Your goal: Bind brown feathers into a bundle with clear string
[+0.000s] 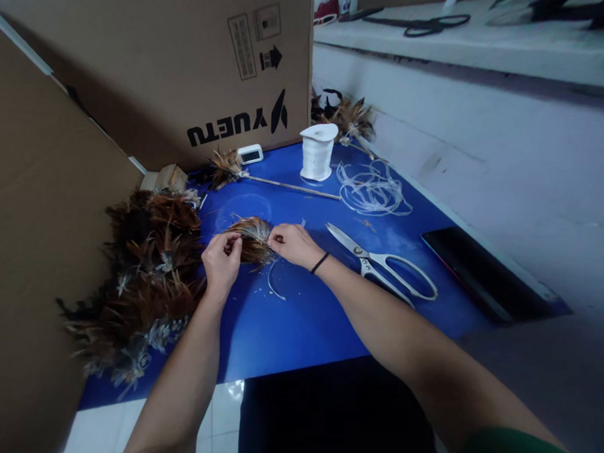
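A bundle of brown feathers (255,236) lies on the blue table between my two hands, its pale quill ends toward the right. My left hand (223,256) is closed in a pinch at the bundle's left side. At the pale end, my right hand (293,244), with a black band at the wrist, pinches the feathers; its fingertips are partly hidden. A short curved strip of clear ribbon (273,281) trails on the table just below. Silver scissors (366,254) rest to the right of my right hand, blades slightly apart.
Feather bunches (153,260) are heaped at left. Behind stand a white ribbon spool (319,155), loose ribbon (373,190), a feather-tipped stick (295,186) and a small white device (250,154). A black phone-like slab (484,272) lies right. Cardboard (150,73) walls the back and left.
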`<state>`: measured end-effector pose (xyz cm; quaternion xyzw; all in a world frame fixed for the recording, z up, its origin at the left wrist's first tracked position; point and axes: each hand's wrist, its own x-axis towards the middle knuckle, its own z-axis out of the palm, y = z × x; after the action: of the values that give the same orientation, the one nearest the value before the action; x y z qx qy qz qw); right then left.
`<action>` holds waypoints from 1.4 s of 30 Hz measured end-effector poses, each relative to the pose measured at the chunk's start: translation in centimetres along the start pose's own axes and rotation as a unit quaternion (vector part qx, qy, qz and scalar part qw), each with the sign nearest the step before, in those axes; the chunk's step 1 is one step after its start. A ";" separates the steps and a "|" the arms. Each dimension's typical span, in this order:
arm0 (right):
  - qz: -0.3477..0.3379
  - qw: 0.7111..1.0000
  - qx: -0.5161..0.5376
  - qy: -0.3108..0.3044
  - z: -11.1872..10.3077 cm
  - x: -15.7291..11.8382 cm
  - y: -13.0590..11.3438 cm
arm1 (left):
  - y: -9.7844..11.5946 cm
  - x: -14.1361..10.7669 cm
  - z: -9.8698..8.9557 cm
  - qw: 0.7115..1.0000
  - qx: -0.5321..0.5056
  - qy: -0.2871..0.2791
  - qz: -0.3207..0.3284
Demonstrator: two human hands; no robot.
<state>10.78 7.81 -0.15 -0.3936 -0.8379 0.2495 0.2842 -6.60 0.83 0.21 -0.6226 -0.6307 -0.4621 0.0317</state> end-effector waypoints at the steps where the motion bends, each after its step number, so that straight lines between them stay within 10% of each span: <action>1: 0.005 1.000 0.009 0.000 -0.2 0.0 0.2 | 0.2 -0.1 0.1 1.000 0.001 -0.012 0.018; 10: 0.100 0.981 0.163 0.018 -1.7 0.4 2.7 | 0.9 -0.5 1.6 0.952 0.057 -0.198 0.228; 18: 0.128 0.956 0.258 0.062 -3.5 1.2 5.8 | 0.0 -0.3 1.5 0.944 0.083 -0.229 0.222; 24: 0.112 0.979 0.128 0.111 -3.8 0.9 5.7 | -0.4 0.1 0.6 0.939 0.076 -0.258 0.213; 30: -0.015 0.998 0.052 0.026 -2.3 -1.0 1.2 | -0.3 0.4 -0.3 0.955 0.069 -0.215 0.192; 42: -0.007 0.991 -0.134 -0.014 0.3 -0.8 -1.9 | -0.1 0.3 -0.4 0.977 0.056 -0.111 0.174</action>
<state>10.04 6.06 0.62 -0.4192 -0.8702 0.1381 0.2187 -6.97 0.84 0.59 -0.7677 -0.5372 -0.3409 0.0763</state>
